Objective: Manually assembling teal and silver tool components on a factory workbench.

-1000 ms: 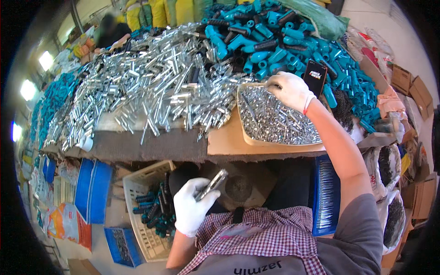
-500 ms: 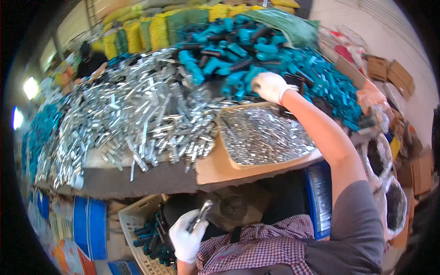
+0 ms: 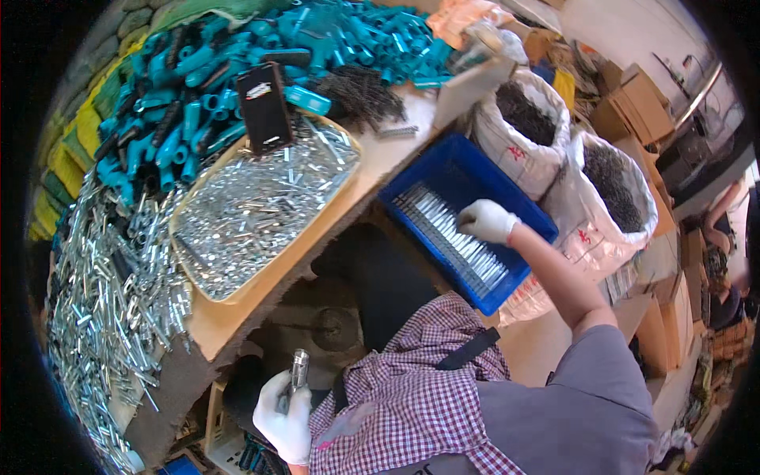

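My left hand [image 3: 283, 417], in a white glove, is closed around a short shiny metal cylinder [image 3: 300, 369] held upright near my lap. My right hand [image 3: 485, 221], gloved too, reaches into a blue plastic bin [image 3: 495, 167] on my right. Its fingers are bent and pressed together over a row of slender silver rods [image 3: 443, 215], and what they grip, if anything, is hidden. Darker grey rods [image 3: 448, 252] lie in a line beside the silver ones.
A shallow cardboard tray [image 3: 262, 273] of small metal pieces sits on the bench, a black phone [image 3: 265, 108] at its edge. Teal plastic housings [image 3: 356, 36] and loose metal parts [image 3: 103, 293] are heaped around it. White sacks [image 3: 566, 186] of dark parts stand past the bin.
The view has swung right. My right hand has left the teal housings and come down into the blue bin. My left hand still holds the metal cylinder.
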A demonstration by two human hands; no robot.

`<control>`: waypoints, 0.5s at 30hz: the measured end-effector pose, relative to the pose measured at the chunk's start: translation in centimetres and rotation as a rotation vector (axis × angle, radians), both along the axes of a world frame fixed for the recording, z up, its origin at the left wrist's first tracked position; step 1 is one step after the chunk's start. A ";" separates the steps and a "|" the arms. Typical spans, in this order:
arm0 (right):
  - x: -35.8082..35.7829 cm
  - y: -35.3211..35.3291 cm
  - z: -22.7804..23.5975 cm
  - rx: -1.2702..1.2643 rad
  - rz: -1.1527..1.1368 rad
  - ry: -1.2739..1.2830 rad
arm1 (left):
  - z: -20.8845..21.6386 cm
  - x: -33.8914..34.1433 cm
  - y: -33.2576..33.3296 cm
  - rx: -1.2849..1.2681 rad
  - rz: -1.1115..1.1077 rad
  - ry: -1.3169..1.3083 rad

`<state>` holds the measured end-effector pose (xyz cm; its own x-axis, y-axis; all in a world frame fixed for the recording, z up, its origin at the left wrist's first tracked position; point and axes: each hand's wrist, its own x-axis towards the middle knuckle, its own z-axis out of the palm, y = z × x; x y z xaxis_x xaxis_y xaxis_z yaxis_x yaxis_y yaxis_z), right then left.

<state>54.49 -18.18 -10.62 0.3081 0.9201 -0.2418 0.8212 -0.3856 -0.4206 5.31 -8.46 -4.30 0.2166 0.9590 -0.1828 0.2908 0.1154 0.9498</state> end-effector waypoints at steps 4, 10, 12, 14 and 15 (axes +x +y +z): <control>-0.5 -5.5 -9.1 0.082 -0.071 -0.196 | 0.4 1.7 -0.9 0.084 -0.050 0.080; -3.0 -7.5 -11.3 -0.030 0.118 -0.317 | 1.4 2.9 -2.5 0.009 0.034 0.076; -3.3 -7.3 -11.2 -0.046 0.104 -0.315 | 1.2 3.0 -2.7 -0.011 0.045 0.049; -3.3 -7.0 -11.1 -0.100 0.150 -0.365 | 1.0 3.1 -2.7 -0.011 0.028 0.080; -3.3 -6.9 -11.1 -0.101 0.153 -0.364 | 1.0 3.3 -2.6 -0.013 0.030 0.081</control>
